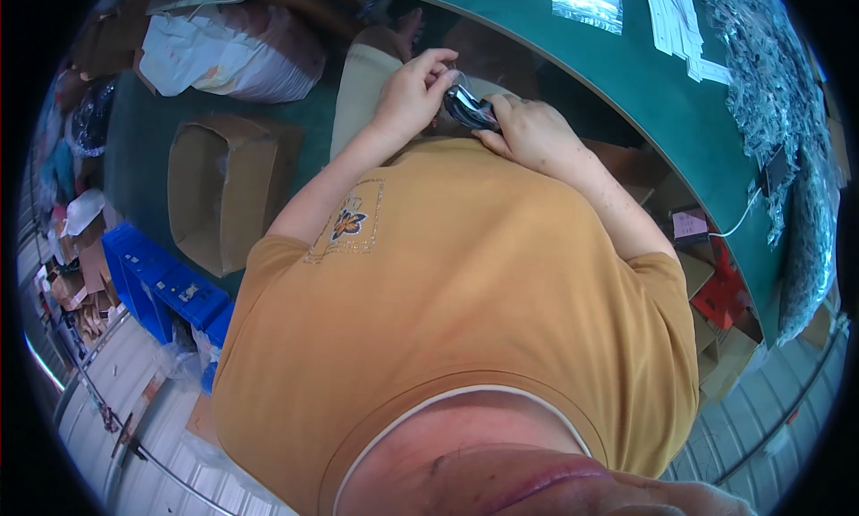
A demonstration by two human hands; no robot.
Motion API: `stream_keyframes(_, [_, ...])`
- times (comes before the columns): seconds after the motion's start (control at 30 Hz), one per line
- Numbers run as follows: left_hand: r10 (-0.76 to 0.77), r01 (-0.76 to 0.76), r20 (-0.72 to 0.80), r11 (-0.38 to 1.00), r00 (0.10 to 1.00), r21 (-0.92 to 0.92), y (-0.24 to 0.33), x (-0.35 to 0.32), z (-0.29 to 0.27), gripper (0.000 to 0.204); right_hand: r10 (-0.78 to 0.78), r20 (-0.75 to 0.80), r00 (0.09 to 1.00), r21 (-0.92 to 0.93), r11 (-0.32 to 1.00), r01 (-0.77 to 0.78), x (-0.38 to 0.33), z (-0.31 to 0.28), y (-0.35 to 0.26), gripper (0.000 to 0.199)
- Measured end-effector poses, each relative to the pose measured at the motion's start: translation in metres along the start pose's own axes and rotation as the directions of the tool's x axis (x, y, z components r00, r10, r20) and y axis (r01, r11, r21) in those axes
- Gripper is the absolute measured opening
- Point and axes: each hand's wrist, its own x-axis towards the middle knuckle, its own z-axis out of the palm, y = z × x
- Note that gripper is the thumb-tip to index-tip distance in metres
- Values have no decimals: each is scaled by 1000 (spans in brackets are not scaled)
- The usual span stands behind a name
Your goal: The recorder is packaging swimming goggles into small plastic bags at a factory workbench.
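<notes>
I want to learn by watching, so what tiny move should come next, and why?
Perhaps the left grip should steady the glossy rounded dark object: the right grip holds its right end, while the left one is close to its other end.

The right hand (540,136) covers one end of a small, glossy black-and-silver object (467,106), and what that object is cannot be told. Whether the left hand (412,94) touches it or pinches something beside it is too small to make out. The top edge cuts off the green-topped table (644,78), a flat stack of clear plastic sleeves (582,4) and some flat white strips (673,20). A mustard-yellow shirt (474,283) hides part of the blue plastic crates (165,283). Writing on a pale pink label (689,224) is too small to read.
</notes>
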Motion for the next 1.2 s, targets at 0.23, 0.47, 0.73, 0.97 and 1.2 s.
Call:
stream_keyframes(0.23, [-18,18,15,1000,1000,-7,9,-9,-14,15,142,295,945,-106,988,-116,22,3,0,47])
stream_keyframes(0.47, [22,-23,20,997,1000,77,13,-12,-21,12,178,432,884,753,469,-462,47,73,33,46])
stream_keyframes(0.73, [-71,66,-17,977,997,-204,1,-22,-7,11,54,455,889,889,-92,-449,37,75,22,45])
stream_keyframes(0.97, [143,-146,-52,988,988,-51,5,-16,-7,10,157,29,987,93,983,-159,33,31,1,44])
stream_keyframes(1.2, [252,-272,114,935,961,228,15,-14,-13,10,0,95,995,-252,967,24,32,15,9,41])
